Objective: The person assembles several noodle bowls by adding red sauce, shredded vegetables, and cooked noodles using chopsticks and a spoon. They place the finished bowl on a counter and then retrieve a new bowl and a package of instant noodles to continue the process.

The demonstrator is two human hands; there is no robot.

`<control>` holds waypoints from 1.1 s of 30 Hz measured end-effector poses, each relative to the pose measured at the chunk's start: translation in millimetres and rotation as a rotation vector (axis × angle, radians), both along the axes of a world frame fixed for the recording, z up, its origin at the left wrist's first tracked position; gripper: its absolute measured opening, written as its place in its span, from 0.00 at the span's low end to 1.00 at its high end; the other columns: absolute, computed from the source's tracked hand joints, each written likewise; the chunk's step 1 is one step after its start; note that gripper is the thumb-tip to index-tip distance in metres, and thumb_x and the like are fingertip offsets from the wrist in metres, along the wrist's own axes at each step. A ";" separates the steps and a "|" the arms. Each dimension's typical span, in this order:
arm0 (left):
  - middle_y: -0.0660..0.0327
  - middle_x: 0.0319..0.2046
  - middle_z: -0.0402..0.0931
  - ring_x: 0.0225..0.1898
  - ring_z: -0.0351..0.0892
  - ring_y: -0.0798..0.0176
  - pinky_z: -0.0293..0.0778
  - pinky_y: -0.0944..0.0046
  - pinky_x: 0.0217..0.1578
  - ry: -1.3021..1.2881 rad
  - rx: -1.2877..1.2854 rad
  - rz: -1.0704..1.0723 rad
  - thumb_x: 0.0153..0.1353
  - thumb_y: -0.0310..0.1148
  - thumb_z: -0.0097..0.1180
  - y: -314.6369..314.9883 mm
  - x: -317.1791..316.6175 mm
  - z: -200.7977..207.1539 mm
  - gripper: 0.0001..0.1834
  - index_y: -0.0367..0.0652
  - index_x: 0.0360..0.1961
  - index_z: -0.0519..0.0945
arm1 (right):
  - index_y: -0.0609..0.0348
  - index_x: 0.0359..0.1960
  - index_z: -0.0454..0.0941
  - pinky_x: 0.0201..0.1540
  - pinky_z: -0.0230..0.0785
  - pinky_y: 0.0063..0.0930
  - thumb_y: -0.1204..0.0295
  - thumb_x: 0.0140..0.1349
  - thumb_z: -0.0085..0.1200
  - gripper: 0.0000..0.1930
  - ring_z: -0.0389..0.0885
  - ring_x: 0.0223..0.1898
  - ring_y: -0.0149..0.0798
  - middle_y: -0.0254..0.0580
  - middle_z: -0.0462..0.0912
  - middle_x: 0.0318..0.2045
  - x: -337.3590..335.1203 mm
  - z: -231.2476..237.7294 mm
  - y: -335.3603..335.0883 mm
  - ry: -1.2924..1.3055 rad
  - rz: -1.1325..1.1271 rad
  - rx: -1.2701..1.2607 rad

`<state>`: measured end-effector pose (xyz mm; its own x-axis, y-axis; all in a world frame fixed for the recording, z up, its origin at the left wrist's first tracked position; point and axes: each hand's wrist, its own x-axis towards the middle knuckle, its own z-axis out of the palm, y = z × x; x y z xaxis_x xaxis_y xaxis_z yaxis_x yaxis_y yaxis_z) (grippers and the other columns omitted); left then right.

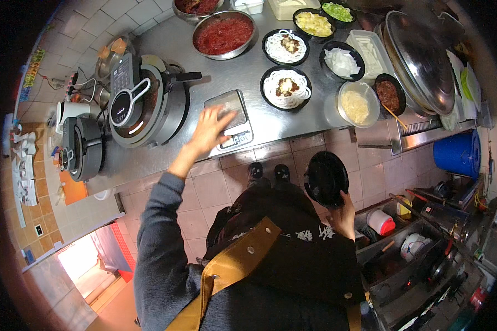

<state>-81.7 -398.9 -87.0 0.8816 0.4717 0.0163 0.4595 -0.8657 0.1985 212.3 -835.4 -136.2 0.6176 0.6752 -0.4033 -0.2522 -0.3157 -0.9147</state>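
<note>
My left hand (209, 130) reaches out flat over the small digital kitchen scale (230, 117) on the steel counter (237, 71), fingers spread, touching its platform and holding nothing. My right hand (344, 214) hangs lower at my right side and grips an empty black bowl (326, 178) by its rim, tilted on edge. Two black bowls of white noodles with a brown topping (285, 86) (285, 46) stand on the counter just beyond the scale.
A steel bowl of red sauce (223, 34), bowls of onion (341, 60), shredded food (357, 105) and dark sauce (389, 95) line the counter. An automatic cooking machine (143, 102) sits left. A large wok lid (419, 58) and a blue bin (457, 153) are right.
</note>
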 end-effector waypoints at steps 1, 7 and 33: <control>0.49 0.54 0.66 0.54 0.66 0.47 0.65 0.50 0.55 -0.006 -0.090 0.041 0.52 0.31 0.64 -22.4 -3.9 4.2 0.36 0.54 0.65 0.70 | 0.74 0.61 0.65 0.61 0.65 0.40 0.57 0.68 0.49 0.31 0.70 0.61 0.53 0.56 0.71 0.59 0.7 -3.6 3.2 -0.085 0.078 -0.025; 0.57 0.39 0.66 0.44 0.65 0.54 0.66 0.57 0.46 0.002 -0.152 0.130 0.48 0.24 0.60 -77.0 -24.8 -23.9 0.33 0.49 0.60 0.75 | 0.66 0.61 0.67 0.57 0.71 0.39 0.67 0.69 0.46 0.22 0.74 0.57 0.48 0.49 0.74 0.57 -15.9 35.8 65.7 0.690 -0.305 0.031; 0.61 0.29 0.74 0.28 0.73 0.68 0.72 0.65 0.33 -0.336 -1.001 0.571 0.72 0.48 0.46 -112.1 16.4 6.6 0.26 0.45 0.64 0.70 | 0.59 0.67 0.61 0.57 0.67 0.37 0.65 0.69 0.45 0.26 0.72 0.59 0.45 0.48 0.71 0.60 -38.3 53.4 144.2 0.287 0.208 -0.043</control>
<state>-65.3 -511.1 -80.4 0.5631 0.7280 -0.3911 0.5230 0.0525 0.8507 174.1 -691.2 -82.9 0.3262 0.7531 -0.5714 -0.4237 -0.4238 -0.8005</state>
